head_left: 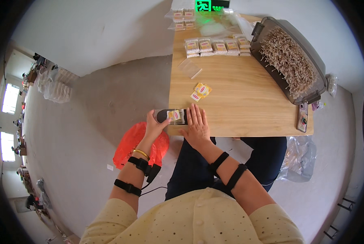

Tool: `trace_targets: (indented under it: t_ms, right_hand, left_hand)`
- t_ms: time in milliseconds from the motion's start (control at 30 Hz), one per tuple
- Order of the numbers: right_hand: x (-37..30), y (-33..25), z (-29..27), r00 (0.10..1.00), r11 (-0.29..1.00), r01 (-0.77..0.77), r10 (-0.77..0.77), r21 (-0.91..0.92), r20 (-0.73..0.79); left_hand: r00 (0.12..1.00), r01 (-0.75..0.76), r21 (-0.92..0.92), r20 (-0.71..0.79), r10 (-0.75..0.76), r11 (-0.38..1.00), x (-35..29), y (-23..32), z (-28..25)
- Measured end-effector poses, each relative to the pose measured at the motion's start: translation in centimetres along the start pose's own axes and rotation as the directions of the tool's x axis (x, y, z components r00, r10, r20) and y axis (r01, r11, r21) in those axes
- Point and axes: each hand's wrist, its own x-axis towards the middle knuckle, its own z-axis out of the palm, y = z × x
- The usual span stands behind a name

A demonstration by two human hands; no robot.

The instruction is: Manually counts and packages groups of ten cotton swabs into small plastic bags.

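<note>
Yellow card [174,114] shows on the bundle of cotton swabs [182,118], which lies on a dark support [162,116] at the table's [247,89] near left corner, its left end reaching past the table's side. Handling it well here probably means light, even pressure: the sticks should stay parallel, the card flat and face up, and the overhanging end supported so that nothing tips off the table. Squeezing too hard could bend the sticks or skew the card. The left hand [152,125] comes in from beyond the table's left side and grasps the bundle's left end, thumb on its near edge and fingers curled around the far side; whether those fingers also clasp the dark support, I cannot tell. The right hand [197,127] rests palm down at the table's near edge, fingers together and pointing away from the body, thumb spread to the left. It is unclenched, bracing against the support's right end rather than wrapping it. Both elbows are bent, forearms angling inward toward the table.
</note>
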Motion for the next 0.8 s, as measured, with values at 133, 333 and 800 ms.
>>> trace_targets:
  t_ms: [133,333,800]
  right_hand:
    - [0.6,-0.9,0.5,1.000,0.998,0.002,0.000,-0.062,0.019]
    - [1.8,-3.2,1.0,0.993,0.987,-0.021,0.039,-0.159,0.111]
    - [-1.3,6.5,-0.9,0.984,0.980,0.068,-0.035,0.184,-0.176]
  left_hand:
    - [0.915,0.380,-0.497,0.326,-0.238,0.780,-0.7,-0.5,2.3]
    - [0.900,0.417,-0.529,0.355,-0.254,0.739,-0.9,-1.3,2.5]
    - [0.992,-0.098,0.083,-0.066,0.103,0.992,-0.8,4.1,0.5]
